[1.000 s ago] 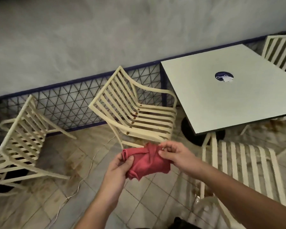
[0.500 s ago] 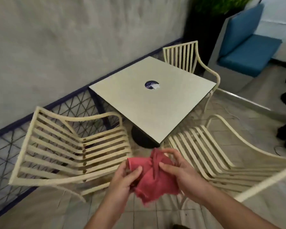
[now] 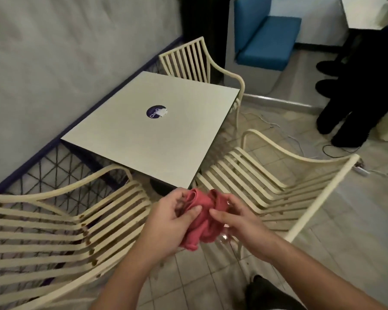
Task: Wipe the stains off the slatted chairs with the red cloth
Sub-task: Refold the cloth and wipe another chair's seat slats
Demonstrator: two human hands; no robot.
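We see a soft, matt red cloth [image 3: 202, 220], chairs [image 3: 323, 196] of smooth cream-painted slats flecked with brown spots, a smooth matt table [image 3: 143, 148], a rough plastered wall [image 3: 65, 52] and a dull tiled floor [image 3: 199, 283].

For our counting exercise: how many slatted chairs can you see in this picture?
3: left chair, lower left; right chair beside the table; far chair behind it. Others may be hidden.
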